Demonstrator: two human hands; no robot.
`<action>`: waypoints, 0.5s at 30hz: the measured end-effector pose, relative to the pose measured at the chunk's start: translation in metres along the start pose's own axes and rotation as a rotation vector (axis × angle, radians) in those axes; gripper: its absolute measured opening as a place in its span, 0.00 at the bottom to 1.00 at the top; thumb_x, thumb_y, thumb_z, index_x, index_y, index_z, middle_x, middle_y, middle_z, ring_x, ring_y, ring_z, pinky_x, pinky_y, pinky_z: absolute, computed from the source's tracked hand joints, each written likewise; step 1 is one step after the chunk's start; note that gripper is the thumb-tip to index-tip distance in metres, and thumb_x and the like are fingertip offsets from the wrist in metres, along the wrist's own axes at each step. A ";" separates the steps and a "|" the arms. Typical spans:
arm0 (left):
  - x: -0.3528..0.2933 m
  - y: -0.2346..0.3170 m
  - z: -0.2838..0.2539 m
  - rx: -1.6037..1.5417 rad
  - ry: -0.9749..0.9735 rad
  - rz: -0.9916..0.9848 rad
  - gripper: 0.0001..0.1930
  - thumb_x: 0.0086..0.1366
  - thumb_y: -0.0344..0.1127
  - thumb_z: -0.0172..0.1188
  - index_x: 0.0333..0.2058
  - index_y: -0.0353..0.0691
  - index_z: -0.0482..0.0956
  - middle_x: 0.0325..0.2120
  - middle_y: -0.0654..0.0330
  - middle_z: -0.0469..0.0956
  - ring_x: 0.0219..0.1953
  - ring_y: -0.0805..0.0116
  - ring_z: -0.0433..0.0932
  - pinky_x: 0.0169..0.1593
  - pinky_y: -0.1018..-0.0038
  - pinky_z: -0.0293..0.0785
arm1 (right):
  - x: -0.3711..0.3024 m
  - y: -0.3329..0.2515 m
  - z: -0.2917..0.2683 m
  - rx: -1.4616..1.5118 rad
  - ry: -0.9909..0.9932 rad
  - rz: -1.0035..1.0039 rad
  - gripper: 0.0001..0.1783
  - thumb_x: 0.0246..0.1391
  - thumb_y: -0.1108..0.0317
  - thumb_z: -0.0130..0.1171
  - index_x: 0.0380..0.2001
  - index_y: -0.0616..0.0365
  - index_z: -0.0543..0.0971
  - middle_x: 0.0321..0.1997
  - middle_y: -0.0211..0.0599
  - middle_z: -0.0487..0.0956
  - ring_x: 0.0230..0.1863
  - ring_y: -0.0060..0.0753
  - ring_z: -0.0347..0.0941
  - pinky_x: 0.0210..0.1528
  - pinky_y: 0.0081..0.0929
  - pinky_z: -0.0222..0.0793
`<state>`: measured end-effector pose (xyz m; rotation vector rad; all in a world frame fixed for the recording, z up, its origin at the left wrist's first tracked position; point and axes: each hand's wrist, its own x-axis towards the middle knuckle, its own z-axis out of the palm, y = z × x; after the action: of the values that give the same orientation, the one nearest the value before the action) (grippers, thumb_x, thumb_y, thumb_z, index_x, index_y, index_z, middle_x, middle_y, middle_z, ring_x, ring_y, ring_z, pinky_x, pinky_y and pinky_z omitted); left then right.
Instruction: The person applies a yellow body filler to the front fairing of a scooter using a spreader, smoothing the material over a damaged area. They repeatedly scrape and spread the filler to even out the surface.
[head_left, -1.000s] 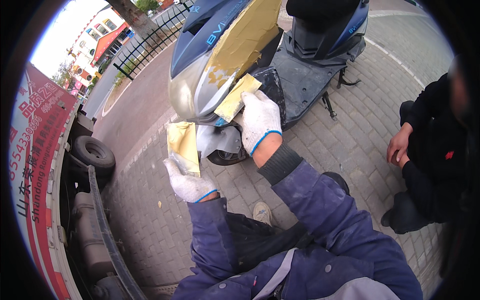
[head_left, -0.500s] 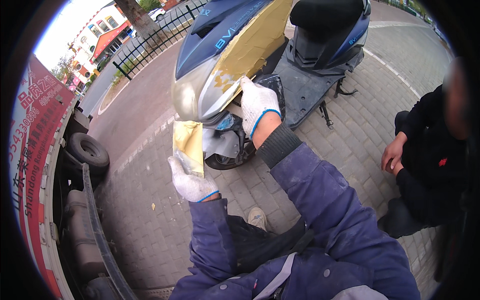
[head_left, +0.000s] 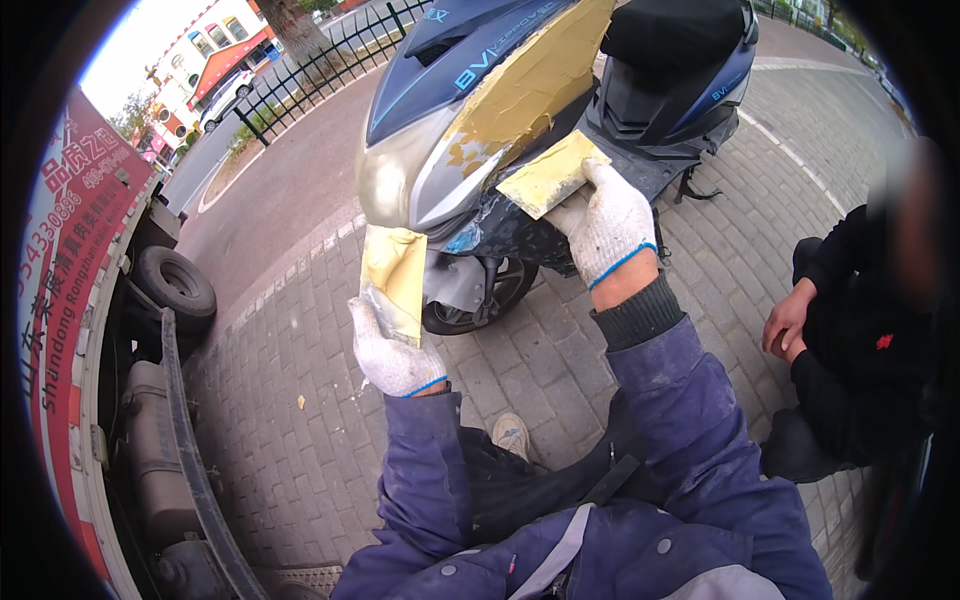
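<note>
Outdoors beside a grey road (head_left: 207, 158), with rectangular grey paving bricks (head_left: 290, 440), a black metal railing (head_left: 322, 76) and a large red-sided truck (head_left: 85, 230).

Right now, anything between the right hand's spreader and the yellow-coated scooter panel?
Nothing visible: only a gap, with dark bodywork behind it, separates the spreader in the right hand from the yellow-coated panel. The left hand and its board are off left.
</note>
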<state>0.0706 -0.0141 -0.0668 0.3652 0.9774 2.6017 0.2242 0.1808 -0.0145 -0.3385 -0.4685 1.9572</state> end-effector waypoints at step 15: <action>-0.020 -0.009 0.014 0.003 -0.101 -0.431 0.27 0.87 0.50 0.44 0.68 0.35 0.75 0.59 0.51 0.83 0.54 0.59 0.83 0.51 0.62 0.79 | -0.092 0.033 -0.017 -1.102 -0.352 -0.564 0.19 0.74 0.72 0.60 0.63 0.67 0.82 0.51 0.50 0.87 0.52 0.46 0.87 0.54 0.33 0.81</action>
<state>0.0955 -0.0071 -0.0651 0.2499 0.9099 2.1724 0.2434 0.0875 -0.0425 -0.4682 -1.6710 1.0489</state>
